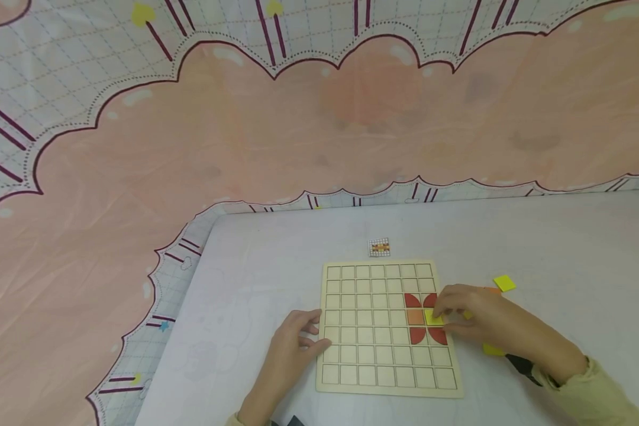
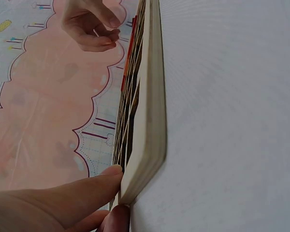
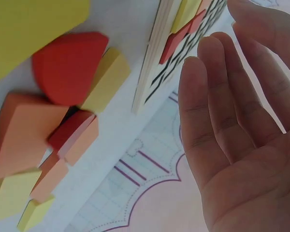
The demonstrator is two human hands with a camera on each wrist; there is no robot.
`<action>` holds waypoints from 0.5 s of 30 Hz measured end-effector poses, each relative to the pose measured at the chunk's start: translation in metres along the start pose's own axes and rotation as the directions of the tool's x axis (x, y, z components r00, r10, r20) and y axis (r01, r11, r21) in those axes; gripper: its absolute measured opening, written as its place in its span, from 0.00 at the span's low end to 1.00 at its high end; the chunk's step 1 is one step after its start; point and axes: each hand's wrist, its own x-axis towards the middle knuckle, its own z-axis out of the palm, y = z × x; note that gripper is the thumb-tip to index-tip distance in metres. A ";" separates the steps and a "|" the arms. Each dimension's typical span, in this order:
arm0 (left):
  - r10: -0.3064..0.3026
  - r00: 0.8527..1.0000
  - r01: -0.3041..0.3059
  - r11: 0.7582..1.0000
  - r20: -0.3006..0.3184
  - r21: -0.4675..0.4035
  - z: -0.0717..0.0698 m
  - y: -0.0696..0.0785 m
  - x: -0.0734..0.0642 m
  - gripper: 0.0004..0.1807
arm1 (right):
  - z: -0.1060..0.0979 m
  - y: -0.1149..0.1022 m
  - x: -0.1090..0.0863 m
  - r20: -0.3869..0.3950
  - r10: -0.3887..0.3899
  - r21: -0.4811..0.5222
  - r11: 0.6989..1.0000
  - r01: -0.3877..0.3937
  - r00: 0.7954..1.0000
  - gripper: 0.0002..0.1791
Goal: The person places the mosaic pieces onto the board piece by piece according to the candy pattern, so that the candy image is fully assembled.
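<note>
A wooden grid board (image 1: 370,355) lies on the white table. On its right side, several red quarter-round pieces (image 1: 418,335) surround an orange square tile (image 1: 415,317) and a yellow square tile (image 1: 432,318). My left hand (image 1: 293,343) holds the board's left edge, its thumb (image 2: 94,191) over the rim. Over the right edge, my right hand (image 1: 474,310) has its fingertips at the yellow tile, which sits in the grid. In the right wrist view its fingers (image 3: 195,96) are extended and loosely bent, with no piece seen between them.
Loose pieces lie right of the board, partly under the right forearm: a yellow tile (image 1: 504,283), a red rounded piece (image 3: 67,67) and an orange piece (image 3: 26,133) among them. A small pattern card (image 1: 379,247) lies beyond the board. The table's left edge (image 1: 178,313) borders a patterned cloth.
</note>
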 end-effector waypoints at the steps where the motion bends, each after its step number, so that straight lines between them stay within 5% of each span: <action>1: 0.000 1.000 0.000 1.000 0.001 0.002 0.000 0.000 0.000 0.30 | -0.001 0.001 0.000 -0.003 0.003 -0.005 1.000 -0.003 1.000 0.15; 15: -0.002 1.000 0.002 1.000 0.001 -0.010 -0.001 0.000 0.000 0.29 | -0.010 0.022 -0.009 0.024 0.119 0.015 0.993 -0.120 0.993 0.13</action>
